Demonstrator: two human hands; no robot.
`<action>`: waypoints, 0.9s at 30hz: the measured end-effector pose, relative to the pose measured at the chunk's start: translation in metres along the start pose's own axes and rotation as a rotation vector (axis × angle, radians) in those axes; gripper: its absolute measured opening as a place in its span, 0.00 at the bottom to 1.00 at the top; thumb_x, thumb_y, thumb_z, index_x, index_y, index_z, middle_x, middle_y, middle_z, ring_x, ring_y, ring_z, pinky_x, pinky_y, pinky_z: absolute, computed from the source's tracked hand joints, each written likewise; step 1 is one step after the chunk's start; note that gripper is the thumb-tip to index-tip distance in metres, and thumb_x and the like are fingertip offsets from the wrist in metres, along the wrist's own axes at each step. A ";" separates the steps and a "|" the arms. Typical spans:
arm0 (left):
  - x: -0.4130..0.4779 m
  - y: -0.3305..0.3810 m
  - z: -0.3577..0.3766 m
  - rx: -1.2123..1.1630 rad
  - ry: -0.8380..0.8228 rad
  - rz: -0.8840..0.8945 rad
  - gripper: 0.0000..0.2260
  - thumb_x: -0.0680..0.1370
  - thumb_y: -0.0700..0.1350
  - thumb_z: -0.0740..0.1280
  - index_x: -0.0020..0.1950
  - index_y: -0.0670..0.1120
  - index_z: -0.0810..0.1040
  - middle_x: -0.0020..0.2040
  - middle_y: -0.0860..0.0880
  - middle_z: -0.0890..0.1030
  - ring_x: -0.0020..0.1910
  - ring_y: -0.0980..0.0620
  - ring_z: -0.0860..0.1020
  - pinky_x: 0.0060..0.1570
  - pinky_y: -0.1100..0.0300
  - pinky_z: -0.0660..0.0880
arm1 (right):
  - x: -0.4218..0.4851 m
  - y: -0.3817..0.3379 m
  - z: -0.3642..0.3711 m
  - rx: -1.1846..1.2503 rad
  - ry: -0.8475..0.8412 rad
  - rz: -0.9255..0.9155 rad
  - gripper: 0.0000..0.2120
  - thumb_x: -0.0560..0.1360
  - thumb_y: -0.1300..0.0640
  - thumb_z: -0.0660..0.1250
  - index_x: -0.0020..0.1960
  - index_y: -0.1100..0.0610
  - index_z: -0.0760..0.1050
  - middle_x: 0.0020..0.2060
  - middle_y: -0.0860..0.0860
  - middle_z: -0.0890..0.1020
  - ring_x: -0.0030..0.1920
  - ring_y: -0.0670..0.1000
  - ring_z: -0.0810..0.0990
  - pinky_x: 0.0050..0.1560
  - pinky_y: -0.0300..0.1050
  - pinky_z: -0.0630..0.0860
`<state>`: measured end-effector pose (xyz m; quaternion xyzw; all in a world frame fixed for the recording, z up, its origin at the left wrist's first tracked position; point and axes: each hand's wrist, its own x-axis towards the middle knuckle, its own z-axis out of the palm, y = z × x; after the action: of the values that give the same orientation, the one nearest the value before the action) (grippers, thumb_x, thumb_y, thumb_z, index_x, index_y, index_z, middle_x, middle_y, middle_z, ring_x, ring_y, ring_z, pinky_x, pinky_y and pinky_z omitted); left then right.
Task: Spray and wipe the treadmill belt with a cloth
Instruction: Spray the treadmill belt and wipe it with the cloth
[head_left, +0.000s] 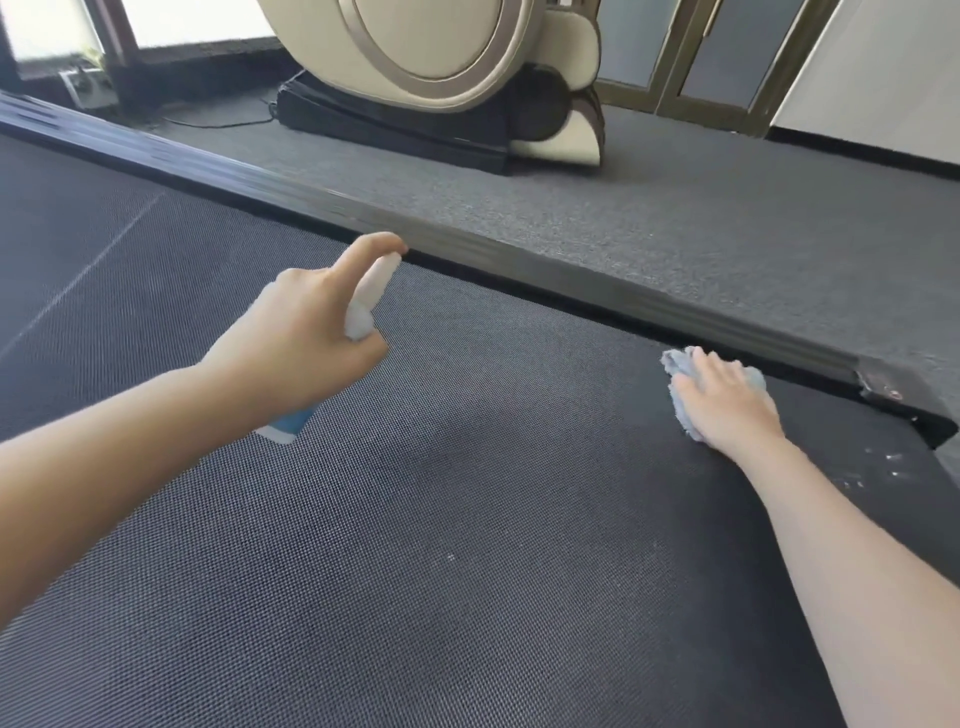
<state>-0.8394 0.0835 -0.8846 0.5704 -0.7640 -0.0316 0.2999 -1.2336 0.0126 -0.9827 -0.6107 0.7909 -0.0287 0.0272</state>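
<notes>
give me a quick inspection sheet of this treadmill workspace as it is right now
surface: dark textured treadmill belt, paler patch mid-belt; side rail along its far edge
job's things: spray bottle held above the belt; blue cloth bunched on the belt near the rail
clutter: white specks at the belt's right end
grips: left hand grips the bottle, forefinger on its top; right hand presses on the cloth
cables: one dark cable on the carpet beside the massage chair
surroundings: grey carpet and cream chair beyond the rail
</notes>
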 end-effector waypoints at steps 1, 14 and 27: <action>-0.001 0.000 -0.001 -0.004 0.003 -0.005 0.28 0.70 0.39 0.66 0.69 0.53 0.65 0.31 0.47 0.76 0.34 0.45 0.75 0.35 0.56 0.65 | 0.002 -0.006 -0.002 -0.017 0.001 0.016 0.28 0.76 0.44 0.42 0.71 0.53 0.61 0.69 0.54 0.67 0.69 0.57 0.62 0.68 0.57 0.60; -0.017 -0.008 -0.014 -0.010 0.000 -0.093 0.28 0.71 0.40 0.68 0.68 0.56 0.65 0.30 0.48 0.74 0.31 0.53 0.73 0.31 0.63 0.67 | 0.002 -0.222 0.003 0.015 0.086 -0.423 0.24 0.81 0.46 0.46 0.73 0.56 0.56 0.74 0.55 0.57 0.73 0.57 0.55 0.72 0.57 0.55; -0.036 0.005 -0.028 0.002 -0.046 -0.084 0.29 0.71 0.39 0.67 0.69 0.56 0.65 0.29 0.47 0.73 0.29 0.51 0.72 0.29 0.63 0.66 | -0.076 -0.121 -0.004 0.107 0.070 -0.662 0.26 0.74 0.40 0.45 0.69 0.44 0.64 0.67 0.46 0.70 0.69 0.53 0.66 0.67 0.54 0.66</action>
<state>-0.8230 0.1258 -0.8748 0.6014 -0.7462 -0.0563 0.2800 -1.0985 0.0558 -0.9682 -0.8307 0.5474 -0.0985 0.0213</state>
